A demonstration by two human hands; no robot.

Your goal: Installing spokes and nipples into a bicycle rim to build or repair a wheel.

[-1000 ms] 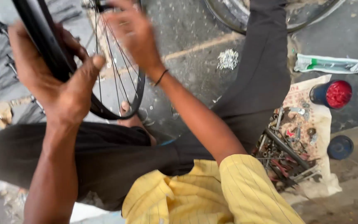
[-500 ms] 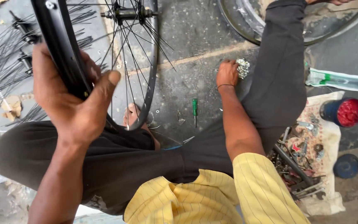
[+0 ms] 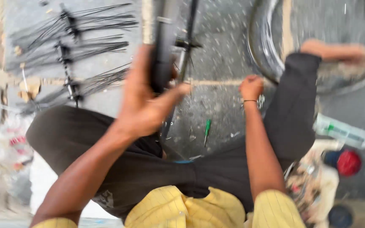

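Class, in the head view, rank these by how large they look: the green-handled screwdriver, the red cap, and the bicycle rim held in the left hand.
1. Bicycle rim, largest, though nearest the camera.
2. Red cap.
3. Green-handled screwdriver, longer but thinner than the cap, so these two are close.

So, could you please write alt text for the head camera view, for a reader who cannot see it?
A seated person's left hand grips the black rim of a spoked bicycle wheel held upright, while the right hand, closed in a fist, reaches to the grey concrete floor. A small green-handled screwdriver lies between them; bundles of thin black spokes lie at left.
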